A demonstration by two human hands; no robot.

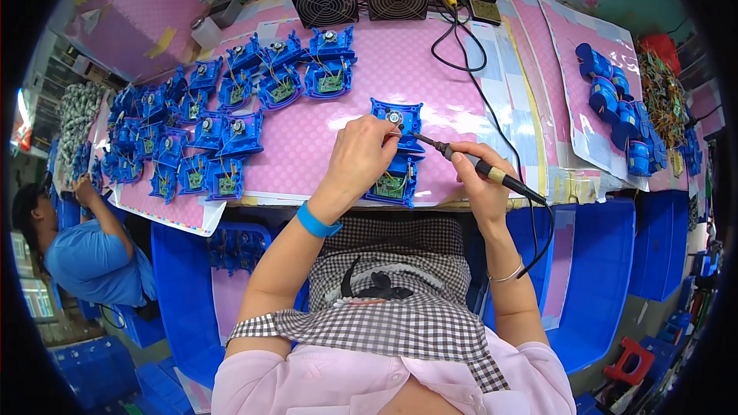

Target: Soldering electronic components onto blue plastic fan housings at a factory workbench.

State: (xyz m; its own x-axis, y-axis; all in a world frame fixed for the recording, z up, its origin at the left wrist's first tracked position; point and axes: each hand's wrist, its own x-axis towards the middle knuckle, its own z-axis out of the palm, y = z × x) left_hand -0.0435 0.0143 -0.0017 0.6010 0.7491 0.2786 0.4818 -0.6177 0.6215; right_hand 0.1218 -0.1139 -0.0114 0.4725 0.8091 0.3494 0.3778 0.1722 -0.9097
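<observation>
My right hand (pixel 484 184) grips a soldering iron (pixel 444 149) with a black and yellow handle. Its tip reaches to the upper half of an opened blue plastic casing (pixel 413 117), beside a small round speaker (pixel 394 117). Over the left side of that half is my left hand (pixel 360 152), fingers pinched together near the speaker; what they hold is too small to name. A green circuit board (pixel 390 184) sits in the casing's lower half, nearest the table's front edge.
Many similar opened blue casings (pixel 242 134) fill the table's left side. Two black fans (pixel 323 0) stand at the back; the iron's black cable (pixel 500 123) loops across the right. Blue rounded parts (pixel 607 96) lie far right. Blue bins (pixel 596 284) flank me; a person (pixel 96 257) sits left.
</observation>
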